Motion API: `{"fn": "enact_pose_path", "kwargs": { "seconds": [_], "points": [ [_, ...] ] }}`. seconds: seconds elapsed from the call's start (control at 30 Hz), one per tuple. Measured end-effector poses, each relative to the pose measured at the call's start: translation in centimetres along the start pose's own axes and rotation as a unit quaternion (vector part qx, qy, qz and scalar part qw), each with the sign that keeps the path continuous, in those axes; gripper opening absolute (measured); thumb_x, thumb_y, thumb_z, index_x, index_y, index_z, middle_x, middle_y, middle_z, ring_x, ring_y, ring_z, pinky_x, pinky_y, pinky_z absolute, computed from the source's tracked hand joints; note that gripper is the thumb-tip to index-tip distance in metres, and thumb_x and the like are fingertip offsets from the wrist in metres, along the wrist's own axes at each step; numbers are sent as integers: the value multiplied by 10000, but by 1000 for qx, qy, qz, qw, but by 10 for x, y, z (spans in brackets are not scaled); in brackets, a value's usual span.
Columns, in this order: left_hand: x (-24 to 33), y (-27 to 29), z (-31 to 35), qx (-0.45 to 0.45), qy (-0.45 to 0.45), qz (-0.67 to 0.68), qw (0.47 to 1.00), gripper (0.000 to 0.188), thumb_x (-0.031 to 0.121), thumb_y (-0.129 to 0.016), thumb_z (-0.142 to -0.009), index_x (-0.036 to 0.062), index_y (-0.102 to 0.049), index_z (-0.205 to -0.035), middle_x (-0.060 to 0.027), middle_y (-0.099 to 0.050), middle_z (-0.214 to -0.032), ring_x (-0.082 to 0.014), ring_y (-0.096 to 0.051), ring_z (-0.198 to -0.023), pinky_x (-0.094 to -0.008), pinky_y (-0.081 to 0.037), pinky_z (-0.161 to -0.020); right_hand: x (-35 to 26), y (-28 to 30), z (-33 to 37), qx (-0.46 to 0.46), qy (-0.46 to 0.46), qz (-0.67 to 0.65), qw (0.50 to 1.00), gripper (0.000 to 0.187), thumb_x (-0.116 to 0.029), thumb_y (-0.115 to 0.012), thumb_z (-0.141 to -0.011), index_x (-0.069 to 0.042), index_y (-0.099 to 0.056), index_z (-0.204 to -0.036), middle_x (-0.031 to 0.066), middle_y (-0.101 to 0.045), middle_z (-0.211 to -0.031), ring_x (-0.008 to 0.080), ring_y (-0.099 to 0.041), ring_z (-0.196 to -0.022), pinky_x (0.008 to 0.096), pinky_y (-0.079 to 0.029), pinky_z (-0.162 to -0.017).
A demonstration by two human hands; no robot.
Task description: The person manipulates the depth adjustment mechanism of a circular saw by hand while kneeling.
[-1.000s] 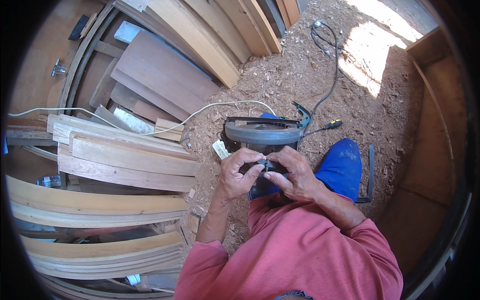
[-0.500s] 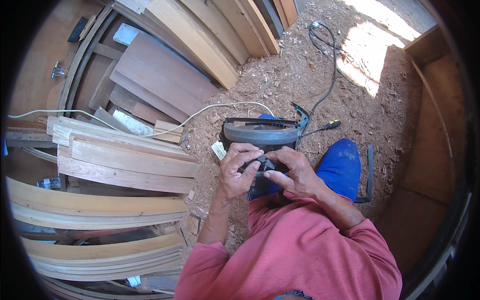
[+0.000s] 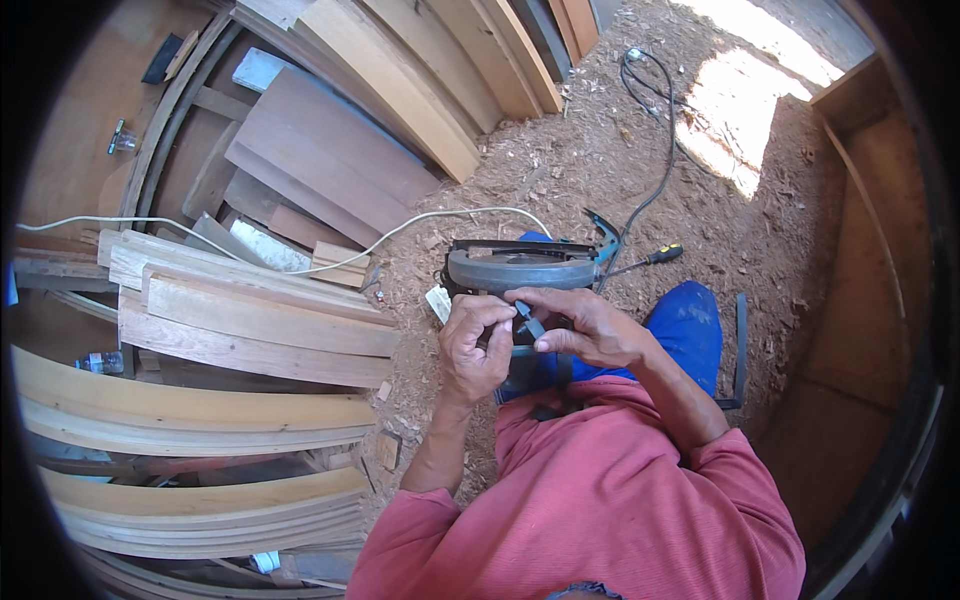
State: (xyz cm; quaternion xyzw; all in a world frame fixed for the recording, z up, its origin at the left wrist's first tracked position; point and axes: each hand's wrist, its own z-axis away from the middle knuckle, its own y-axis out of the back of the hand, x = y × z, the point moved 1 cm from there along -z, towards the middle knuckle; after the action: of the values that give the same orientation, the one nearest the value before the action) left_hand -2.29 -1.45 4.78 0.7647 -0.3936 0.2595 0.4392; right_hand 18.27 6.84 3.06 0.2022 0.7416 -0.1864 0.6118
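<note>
In front of my lap, my right hand (image 3: 598,328) pinches a small dark grey part (image 3: 531,322), with a narrow end and a wider block, between thumb and fingers. My left hand (image 3: 470,345) is curled close against it, its fingertips at the narrow end of the part. The left thumb stands a little apart from the part. Just beyond both hands lies a dark power tool (image 3: 522,272) with a curved grey guard, like a circular saw. Its near side is partly hidden behind my hands.
Right of the tool lie a teal-headed hammer (image 3: 606,236) and a yellow-and-black screwdriver (image 3: 663,254). A black cord (image 3: 668,150) and a pale cable (image 3: 440,212) cross the sawdust-covered ground. Stacked boards (image 3: 260,320) fill the left; a metal square (image 3: 740,350) lies beside my right knee.
The small part has been turned and now shows its narrow end toward the upper left. My left thumb has drawn back from it, while the right hand keeps its grip.
</note>
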Motion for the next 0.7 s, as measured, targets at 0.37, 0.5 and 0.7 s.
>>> {"fn": "enact_pose_path", "kwargs": {
  "seconds": [0.37,0.5,0.7],
  "points": [
    [-1,-1,-1,5,29,-10,999,166,-11,-672,-871,39,-723,-1021,-128,-661,-961,-266,-659,-878,-386,-548,-784,8,-16,-1,98,64,163,980,590,-280,-799,-933,7,-552,-1386,216,-692,-1142,435,-691,-1055,472,-542,-905],
    [-1,0,0,12,35,-5,999,164,-1,-672,-868,33,-720,-1021,-140,-659,-963,-278,-664,-878,-394,-551,-802,-4,-15,0,92,51,179,978,553,-237,-801,-925,61,-589,-1341,265,-697,-1162,479,-682,-1066,518,-535,-915],
    [0,-1,-1,12,29,-8,999,158,-6,-669,-865,29,-713,-1013,-141,-660,-964,-278,-671,-878,-389,-554,-803,8,-18,3,141,99,194,966,628,-298,-819,-923,20,-583,-1410,239,-711,-1224,431,-704,-1116,487,-558,-936]
  ]
}}
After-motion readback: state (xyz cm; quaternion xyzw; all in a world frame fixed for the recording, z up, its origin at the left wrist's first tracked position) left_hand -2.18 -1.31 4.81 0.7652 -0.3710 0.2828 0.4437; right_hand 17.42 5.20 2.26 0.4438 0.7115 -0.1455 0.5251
